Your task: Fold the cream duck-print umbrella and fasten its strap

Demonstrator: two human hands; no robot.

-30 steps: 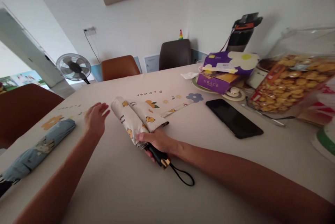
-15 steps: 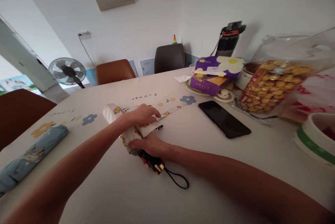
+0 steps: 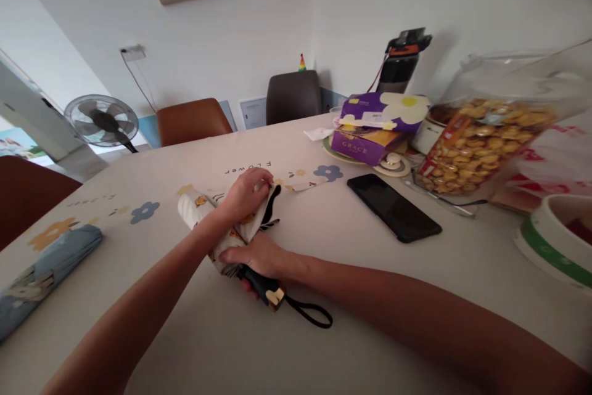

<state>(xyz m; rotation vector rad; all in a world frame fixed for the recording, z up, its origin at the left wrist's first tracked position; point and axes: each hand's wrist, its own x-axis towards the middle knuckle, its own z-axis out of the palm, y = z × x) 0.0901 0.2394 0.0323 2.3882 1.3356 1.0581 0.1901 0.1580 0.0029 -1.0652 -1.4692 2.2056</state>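
Note:
A white folding umbrella (image 3: 189, 209) with an orange cartoon print lies collapsed at the middle of the table, its canopy loosely wrapped. My right hand (image 3: 261, 255) is closed around the canopy where it meets the black handle, which has a gold-coloured end and a black wrist loop (image 3: 319, 315). Higher up, my left hand (image 3: 250, 195) grips a fold of the canopy cloth with bent fingers and holds it raised, so the dark underside shows. A second folded umbrella (image 3: 50, 272), light blue, lies on the left side of the table.
A black phone (image 3: 393, 207) lies to the right of my hands. Behind it are purple boxes (image 3: 356, 143), a dark bottle (image 3: 400, 62), a clear snack jar (image 3: 490, 142) and glasses (image 3: 444, 201). A white-and-green container (image 3: 550, 247) stands at far right. Chairs (image 3: 293, 96) line the far side.
My left hand has lifted the canopy fold up from the table and closed its fingers more. My right hand keeps its hold. The view has shifted slightly.

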